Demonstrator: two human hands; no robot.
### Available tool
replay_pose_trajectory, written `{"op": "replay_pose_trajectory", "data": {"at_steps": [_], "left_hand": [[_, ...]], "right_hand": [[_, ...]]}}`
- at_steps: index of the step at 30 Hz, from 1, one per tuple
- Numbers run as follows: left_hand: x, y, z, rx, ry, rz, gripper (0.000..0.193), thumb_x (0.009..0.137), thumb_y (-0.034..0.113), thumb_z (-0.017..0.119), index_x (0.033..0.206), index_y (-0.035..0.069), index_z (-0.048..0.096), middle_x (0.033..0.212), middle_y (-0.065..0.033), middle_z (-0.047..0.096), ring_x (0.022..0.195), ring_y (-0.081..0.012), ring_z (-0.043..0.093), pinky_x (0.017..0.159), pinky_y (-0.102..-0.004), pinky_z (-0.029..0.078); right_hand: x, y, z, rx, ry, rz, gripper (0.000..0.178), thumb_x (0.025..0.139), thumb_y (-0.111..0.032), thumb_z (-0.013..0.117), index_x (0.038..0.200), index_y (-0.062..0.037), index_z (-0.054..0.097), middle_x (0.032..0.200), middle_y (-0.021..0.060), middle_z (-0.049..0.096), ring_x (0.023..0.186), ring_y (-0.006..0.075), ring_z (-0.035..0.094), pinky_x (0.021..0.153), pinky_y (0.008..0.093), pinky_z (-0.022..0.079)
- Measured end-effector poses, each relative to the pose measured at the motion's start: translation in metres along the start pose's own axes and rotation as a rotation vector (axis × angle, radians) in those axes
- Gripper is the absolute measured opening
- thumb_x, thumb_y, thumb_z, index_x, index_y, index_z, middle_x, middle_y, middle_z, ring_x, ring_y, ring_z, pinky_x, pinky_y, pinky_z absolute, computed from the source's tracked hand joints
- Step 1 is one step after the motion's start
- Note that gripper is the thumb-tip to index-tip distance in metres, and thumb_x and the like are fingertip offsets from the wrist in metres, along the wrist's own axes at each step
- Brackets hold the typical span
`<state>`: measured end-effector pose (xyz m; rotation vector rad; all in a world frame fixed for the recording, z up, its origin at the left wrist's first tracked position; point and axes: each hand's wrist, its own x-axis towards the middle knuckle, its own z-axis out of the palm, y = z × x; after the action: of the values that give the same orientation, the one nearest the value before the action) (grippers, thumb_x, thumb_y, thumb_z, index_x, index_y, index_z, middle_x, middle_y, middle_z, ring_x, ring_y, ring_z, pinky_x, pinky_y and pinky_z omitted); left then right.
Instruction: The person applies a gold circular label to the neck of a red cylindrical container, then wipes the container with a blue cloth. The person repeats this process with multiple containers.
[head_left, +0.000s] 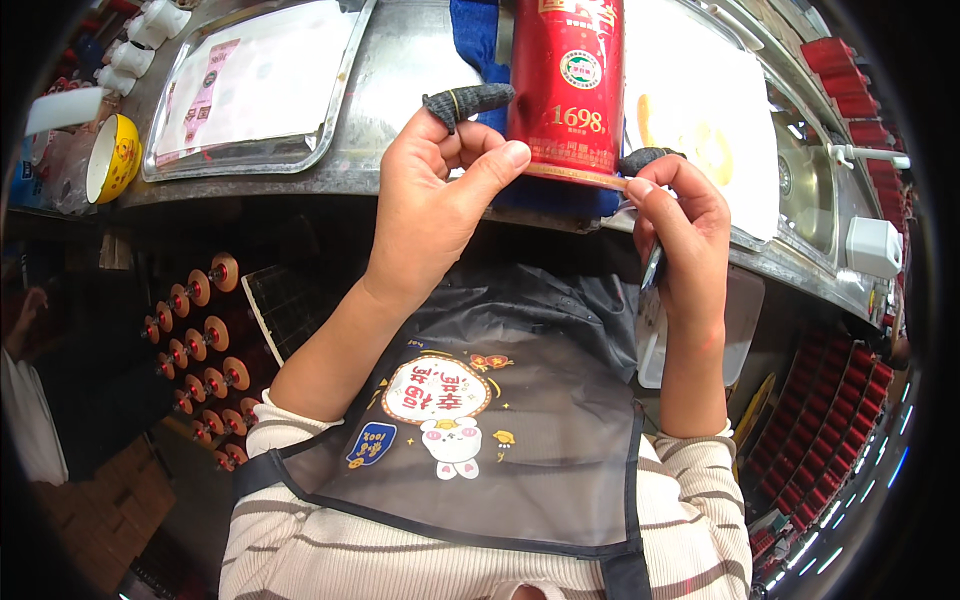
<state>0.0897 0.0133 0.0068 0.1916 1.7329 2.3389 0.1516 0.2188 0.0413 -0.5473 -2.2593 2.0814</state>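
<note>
A red cylindrical container (566,90) with gold and white print stands or lies on blue cloth (476,35) at the bench edge; its far end is cut off. A thin gold strip (575,177) runs along its near rim. My left hand (432,200) is closed at its left side, the thumb tip at the rim and the index finger, in a dark knit finger sleeve (468,101), against the wall. My right hand (685,225) pinches the strip's right end between thumb and index finger. A dark, slim tool (652,266) shows under that palm, its kind unclear. Another dark sleeve (650,159) covers a right finger.
On the left is a metal tray (335,120) with printed sheets, beside a yellow bowl (112,158). White paper (735,130) lies on the right, near a metal basin (805,190) and a white box (874,247). Racks of red pieces (820,430) stand below right.
</note>
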Motion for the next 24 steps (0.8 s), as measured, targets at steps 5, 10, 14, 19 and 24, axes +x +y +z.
{"op": "replay_pose_trajectory", "data": {"at_steps": [5, 10, 14, 19, 24], "left_hand": [[0.000, -0.004, 0.000, 0.071, 0.011, 0.015, 0.019, 0.091, 0.010, 0.075, 0.103, 0.003, 0.061, 0.083, 0.0010, 0.065, 0.076, -0.0033, 0.059, 0.068, -0.0197, 0.046], [0.001, -0.003, 0.003, 0.117, 0.019, 0.061, 0.020, 0.091, 0.011, 0.075, 0.104, 0.003, 0.061, 0.082, 0.0026, 0.063, 0.075, -0.0038, 0.058, 0.069, -0.0209, 0.046], [0.001, -0.004, 0.002, 0.162, 0.018, 0.078, 0.021, 0.091, 0.011, 0.074, 0.107, 0.002, 0.062, 0.081, 0.0028, 0.062, 0.074, -0.0044, 0.056, 0.070, -0.0213, 0.045], [0.003, -0.012, -0.014, 0.331, 0.041, 0.063, 0.028, 0.095, 0.009, 0.069, 0.121, 0.002, 0.062, 0.089, 0.0024, 0.063, 0.084, -0.0057, 0.058, 0.077, -0.0227, 0.046], [0.009, -0.004, -0.011, 0.339, 0.028, 0.190, 0.042, 0.094, 0.020, 0.072, 0.131, 0.002, 0.060, 0.117, -0.0064, 0.066, 0.112, -0.0150, 0.059, 0.099, -0.0304, 0.045]], "right_hand": [[0.002, 0.001, 0.001, -0.030, -0.009, -0.013, 0.013, 0.092, -0.013, 0.066, 0.084, -0.0054, 0.061, 0.064, -0.0050, 0.052, 0.050, 0.0008, 0.042, 0.047, 0.0183, 0.033], [0.002, 0.004, 0.002, -0.002, -0.002, -0.023, 0.012, 0.092, -0.013, 0.067, 0.085, -0.0054, 0.061, 0.068, -0.0059, 0.053, 0.054, -0.0002, 0.043, 0.048, 0.0180, 0.033], [0.003, 0.004, 0.004, 0.007, -0.003, -0.008, 0.011, 0.092, -0.012, 0.067, 0.085, -0.0057, 0.062, 0.070, -0.0068, 0.053, 0.055, -0.0006, 0.043, 0.049, 0.0178, 0.033], [0.005, 0.010, -0.001, 0.015, -0.017, 0.032, 0.012, 0.095, -0.015, 0.063, 0.090, -0.0050, 0.062, 0.061, -0.0059, 0.050, 0.049, 0.0005, 0.041, 0.045, 0.0184, 0.031], [0.006, 0.016, -0.008, 0.069, -0.025, 0.059, 0.021, 0.101, -0.022, 0.055, 0.095, -0.0030, 0.061, 0.055, -0.0047, 0.044, 0.041, 0.0033, 0.036, 0.042, 0.0189, 0.030]]}}
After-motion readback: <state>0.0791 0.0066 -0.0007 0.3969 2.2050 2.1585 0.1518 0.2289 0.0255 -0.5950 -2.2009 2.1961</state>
